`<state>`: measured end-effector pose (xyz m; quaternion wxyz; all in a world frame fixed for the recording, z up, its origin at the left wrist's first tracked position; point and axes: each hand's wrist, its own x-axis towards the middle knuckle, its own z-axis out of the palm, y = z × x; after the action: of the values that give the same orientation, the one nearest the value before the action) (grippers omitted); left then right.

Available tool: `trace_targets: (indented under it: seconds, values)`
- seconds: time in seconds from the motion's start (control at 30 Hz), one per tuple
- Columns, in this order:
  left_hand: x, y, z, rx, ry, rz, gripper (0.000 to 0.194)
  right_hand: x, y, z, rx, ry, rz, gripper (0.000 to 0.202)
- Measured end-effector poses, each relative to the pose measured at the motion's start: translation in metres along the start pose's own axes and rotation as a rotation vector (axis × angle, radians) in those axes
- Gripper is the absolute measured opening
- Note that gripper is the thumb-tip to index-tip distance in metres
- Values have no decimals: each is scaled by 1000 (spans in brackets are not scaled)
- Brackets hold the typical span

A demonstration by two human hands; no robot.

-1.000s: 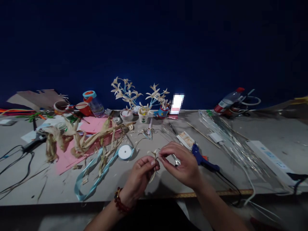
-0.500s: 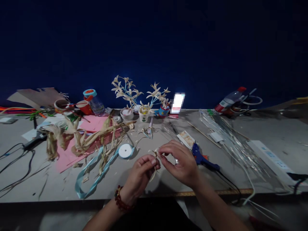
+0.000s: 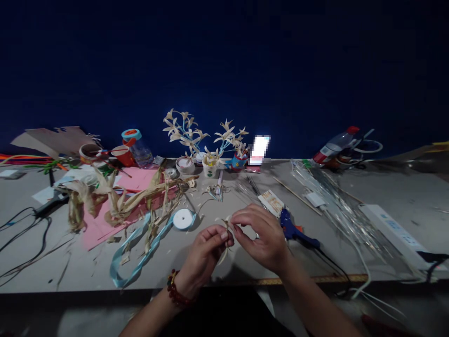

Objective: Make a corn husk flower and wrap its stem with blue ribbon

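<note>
Just above the front of the table, my left hand [image 3: 209, 244] pinches a small corn-husk flower [image 3: 227, 225] between thumb and fingers. From the other side, my right hand [image 3: 261, 236] closes its thumb and index finger on the flower's upper petals. Pale husk strips stick out above and below my fingertips; the middle of the flower is mostly hidden. A roll of light blue ribbon [image 3: 183, 219] lies to the left of my hands, its loose end looped on the table. Close by my right hand rests a blue glue gun [image 3: 298, 231].
Dried corn husks [image 3: 121, 206] lie on pink paper [image 3: 94, 229] at left. Husk-flower branches [image 3: 184, 128] stand in a paper cup [image 3: 210, 167] at the back. Wire stems in plastic [image 3: 336, 206], a power strip [image 3: 393, 229] and a bottle [image 3: 335, 145] occupy the right side.
</note>
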<state>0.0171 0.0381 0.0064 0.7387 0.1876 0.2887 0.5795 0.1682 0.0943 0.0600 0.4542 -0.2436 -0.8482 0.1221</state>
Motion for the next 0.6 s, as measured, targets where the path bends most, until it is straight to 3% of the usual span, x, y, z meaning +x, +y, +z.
trace_targets:
  seconds: [0.6]
  values:
    - [0, -1, -3, 27, -4, 11, 17, 0, 1, 0, -65, -16, -68, 23]
